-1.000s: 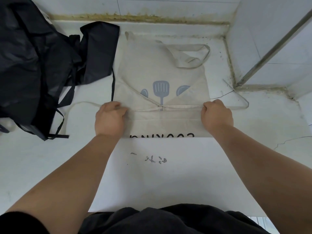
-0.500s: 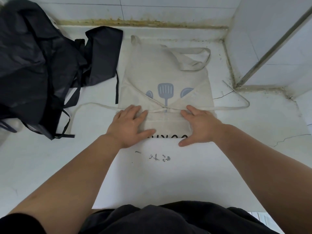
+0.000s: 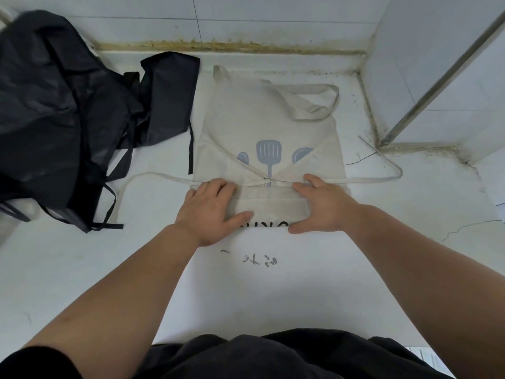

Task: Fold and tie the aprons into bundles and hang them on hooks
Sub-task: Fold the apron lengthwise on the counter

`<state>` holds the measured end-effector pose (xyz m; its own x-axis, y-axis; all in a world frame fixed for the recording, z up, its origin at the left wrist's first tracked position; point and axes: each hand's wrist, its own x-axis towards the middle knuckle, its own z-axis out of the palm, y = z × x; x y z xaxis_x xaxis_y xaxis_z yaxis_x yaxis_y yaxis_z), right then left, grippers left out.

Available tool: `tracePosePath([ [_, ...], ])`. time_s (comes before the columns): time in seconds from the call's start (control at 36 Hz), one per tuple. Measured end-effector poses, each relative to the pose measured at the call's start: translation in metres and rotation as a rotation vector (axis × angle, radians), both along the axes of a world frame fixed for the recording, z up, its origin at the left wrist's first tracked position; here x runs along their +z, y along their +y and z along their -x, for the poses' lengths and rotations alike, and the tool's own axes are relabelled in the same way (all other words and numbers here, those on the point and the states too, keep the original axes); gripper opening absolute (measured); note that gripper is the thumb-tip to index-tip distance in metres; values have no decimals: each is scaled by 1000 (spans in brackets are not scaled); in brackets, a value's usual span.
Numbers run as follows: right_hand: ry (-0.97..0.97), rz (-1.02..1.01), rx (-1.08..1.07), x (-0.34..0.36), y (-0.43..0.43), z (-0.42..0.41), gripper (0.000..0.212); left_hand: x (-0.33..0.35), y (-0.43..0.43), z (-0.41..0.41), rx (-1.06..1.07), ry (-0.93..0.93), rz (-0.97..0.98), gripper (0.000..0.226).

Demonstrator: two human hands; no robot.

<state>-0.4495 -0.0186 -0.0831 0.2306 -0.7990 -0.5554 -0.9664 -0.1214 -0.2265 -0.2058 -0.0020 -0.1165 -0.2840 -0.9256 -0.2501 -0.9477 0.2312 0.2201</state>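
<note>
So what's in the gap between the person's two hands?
In the head view, the folded near edge of the beige apron fills the stretch between the left hand and the right hand, with its black lettering peeking out below.

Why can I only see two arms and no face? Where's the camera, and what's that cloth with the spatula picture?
There is no machine here. A person wears a camera on their head, so you see what they see when they look down at their own arms. This is the only view.

The left hand and the right hand lie flat with straight fingers. They press on the folded near edge of a beige apron with a spatula printed on it. Neither hand grips anything.

The apron's thin ties stick out to both sides. It lies on a white counter. Nearer the person is a sheet of paper with some scribbled writing. On the left sits a heap of dark cloth with ties, probably more aprons.
</note>
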Motion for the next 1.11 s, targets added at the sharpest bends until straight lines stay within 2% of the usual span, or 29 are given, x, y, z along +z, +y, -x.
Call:
tracePosePath([
  [0.14, -8, 6, -7, 0, 1, 0, 103, 0, 3, -2, -75, -80, 6, 98],
  [0.31, -8, 1, -8, -1, 1, 0, 103, 3, -2, 18, -207, -22, 12, 96],
  [0.47, -14, 8, -13, -6, 1, 1, 104, 5, -13, 32, -144, -37, -12, 94],
  [0.61, -12, 17, -7, -8, 0, 2, 105, 5, -21, 33, -49, -160, -8, 69],
  [0.67, -14, 19, -3, -10, 0, 3, 105, 4, -20, 28, 5, -216, 7, 67],
  [0.81, -20, 22, -3, -12, -1, 4, 105, 4, -17, 19, 89, -190, 4, 72],
  [0.94, -37, 27, 0, -10, -1, 5, 101, 7, -12, 9, 99, -6, 112, 90],
  [1.03, -120, 56, -32, -4, -3, 6, 88, 11, -9, 5, -13, 95, -1, 102],
  [1.11, -179, 77, -52, -2, -8, 8, 74, 13, -10, 3, -50, 106, -138, 117],
])
